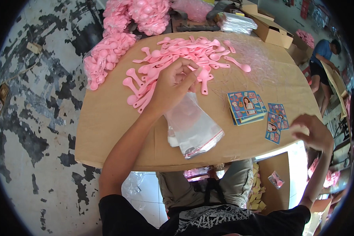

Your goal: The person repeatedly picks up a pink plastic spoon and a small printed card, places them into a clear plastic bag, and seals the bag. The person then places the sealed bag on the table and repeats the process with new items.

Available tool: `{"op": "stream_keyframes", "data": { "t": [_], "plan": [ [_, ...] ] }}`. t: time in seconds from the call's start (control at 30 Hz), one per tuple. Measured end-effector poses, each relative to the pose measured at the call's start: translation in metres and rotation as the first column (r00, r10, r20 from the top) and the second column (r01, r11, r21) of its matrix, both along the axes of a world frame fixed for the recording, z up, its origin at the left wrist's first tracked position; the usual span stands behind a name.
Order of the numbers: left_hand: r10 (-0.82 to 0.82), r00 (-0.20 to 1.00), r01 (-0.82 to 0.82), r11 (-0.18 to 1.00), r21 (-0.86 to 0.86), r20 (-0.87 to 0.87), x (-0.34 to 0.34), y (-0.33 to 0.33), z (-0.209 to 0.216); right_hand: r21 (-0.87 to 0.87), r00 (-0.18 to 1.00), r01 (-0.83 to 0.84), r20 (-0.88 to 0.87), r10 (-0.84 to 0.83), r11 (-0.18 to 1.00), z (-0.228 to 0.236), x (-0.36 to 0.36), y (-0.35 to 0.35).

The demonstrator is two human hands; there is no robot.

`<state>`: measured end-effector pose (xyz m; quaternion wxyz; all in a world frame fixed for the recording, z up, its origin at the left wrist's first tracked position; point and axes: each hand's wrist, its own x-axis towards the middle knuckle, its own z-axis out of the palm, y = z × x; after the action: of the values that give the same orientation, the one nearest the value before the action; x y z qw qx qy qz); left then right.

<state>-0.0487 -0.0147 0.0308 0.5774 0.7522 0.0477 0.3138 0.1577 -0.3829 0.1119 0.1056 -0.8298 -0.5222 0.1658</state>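
Head view: my hands over the table (106,118).
Left hand (173,84) pinches pink spoons (192,51); right hand (312,131) curls at the edge, its fingertips hidden.

A stack of clear plastic sleeves (192,129) with a red sealing strip lies on the cardboard tabletop (106,118). Just right of the sleeves sits a stack of blue printed cards (244,107), rectangular, with a pink and red picture panel. Right of that stack, a few loose cards (276,122) of the same kind lie fanned near the tabletop's edge. Beyond the tabletop's far-left corner stand bulging clear bags (106,55) of pink pieces. At its far-right corner are wrapped clear bundles (236,23) and what appear to be open brown cartons (273,31).
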Motion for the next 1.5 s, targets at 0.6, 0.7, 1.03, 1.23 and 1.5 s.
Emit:
{"op": "stream_keyframes", "data": {
  "t": [0.6,0.7,1.03,1.23,1.5],
  "plan": [
    [0.354,0.934,-0.304,0.706,0.64,0.053,-0.006,0.042,-0.009,0.39,0.877,-0.478,0.263,0.402,0.787,-0.035,0.014,0.209],
    [0.355,0.935,-0.273,0.715,0.643,0.001,-0.006,0.042,-0.012,0.431,0.822,-0.557,0.16,0.547,0.71,-0.036,-0.019,0.235],
    [0.298,0.951,-0.195,0.789,0.583,-0.085,0.004,0.046,-0.023,0.201,0.785,-0.614,0.257,0.564,0.763,-0.048,-0.073,0.233],
    [0.299,0.954,-0.267,0.798,0.54,0.029,0.005,0.051,-0.016,0.409,0.814,-0.436,-0.202,0.545,0.802,-0.061,-0.048,0.249],
    [0.157,0.988,-0.131,0.778,0.614,0.012,-0.007,0.007,0.001,0.27,0.794,-0.294,-0.465,0.391,0.917,-0.056,-0.04,0.24]
  ]
}}
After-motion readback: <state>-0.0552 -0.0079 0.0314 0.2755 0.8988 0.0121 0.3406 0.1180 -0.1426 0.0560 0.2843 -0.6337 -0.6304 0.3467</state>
